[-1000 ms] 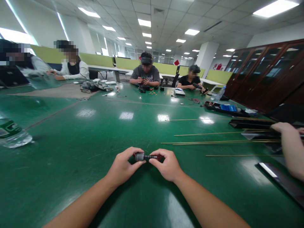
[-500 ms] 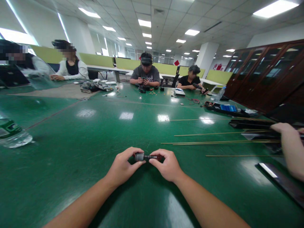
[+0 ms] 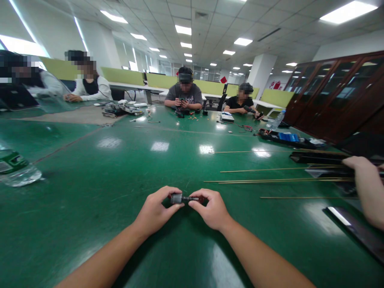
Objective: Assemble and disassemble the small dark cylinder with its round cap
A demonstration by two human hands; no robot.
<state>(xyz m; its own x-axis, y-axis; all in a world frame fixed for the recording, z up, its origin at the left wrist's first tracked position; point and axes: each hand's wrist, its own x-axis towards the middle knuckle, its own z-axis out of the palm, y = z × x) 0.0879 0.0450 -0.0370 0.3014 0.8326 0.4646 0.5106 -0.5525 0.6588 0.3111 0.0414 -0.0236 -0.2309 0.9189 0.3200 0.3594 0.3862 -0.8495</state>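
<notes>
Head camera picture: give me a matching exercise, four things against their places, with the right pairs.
Things:
1. small grey and red part
2. clear bottle
3. thin brass rods
4. another person's hand

Places:
A. far left on the green table
B. right edge of the picture
C. pinched between left hand and right hand
D. lying flat, right of centre

Pairs: 1-C, 2-A, 3-D, 4-B

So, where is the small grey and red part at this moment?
The small part sits low in the centre of the head view, held between left hand and right hand, above the green table.

4 people [image 3: 185, 93] across the table — 5 thin rods [image 3: 279, 169] — 1 bottle [image 3: 16, 170].
</notes>
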